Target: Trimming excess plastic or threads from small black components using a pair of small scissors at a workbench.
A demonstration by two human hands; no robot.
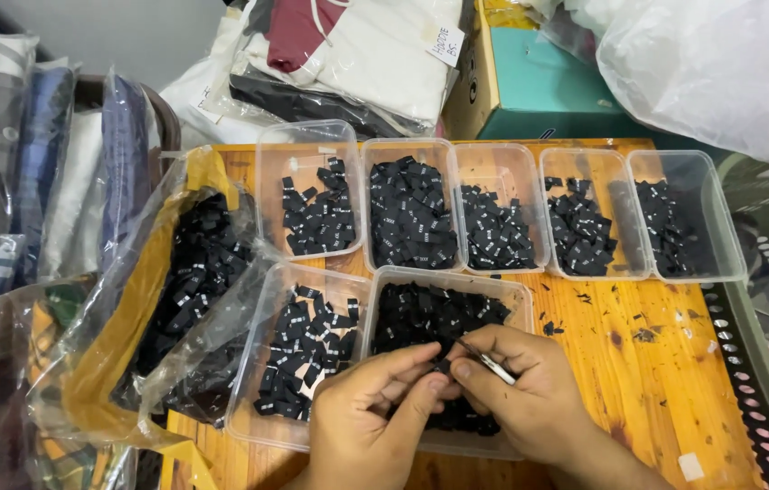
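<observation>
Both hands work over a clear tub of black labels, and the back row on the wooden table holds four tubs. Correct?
Not quite: the head view shows five clear tubs in the back row. The left hand and right hand do work over a tub of black labels.

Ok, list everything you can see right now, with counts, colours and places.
tubs: seven, clear plastic, five in the back row, two in front, all holding labels
labels: many, black, small, in the tubs and the bag
bag: one, clear over yellow, left of the tubs
table: one, orange wood, flecked with black scraps
box: one, teal, behind the tubs
garments: several, bagged, at left and back
crate: one, dark, perforated, far right
tool: one, thin, silvery, in the right hand
left hand: pinching a label
right hand: holding the tool
</observation>
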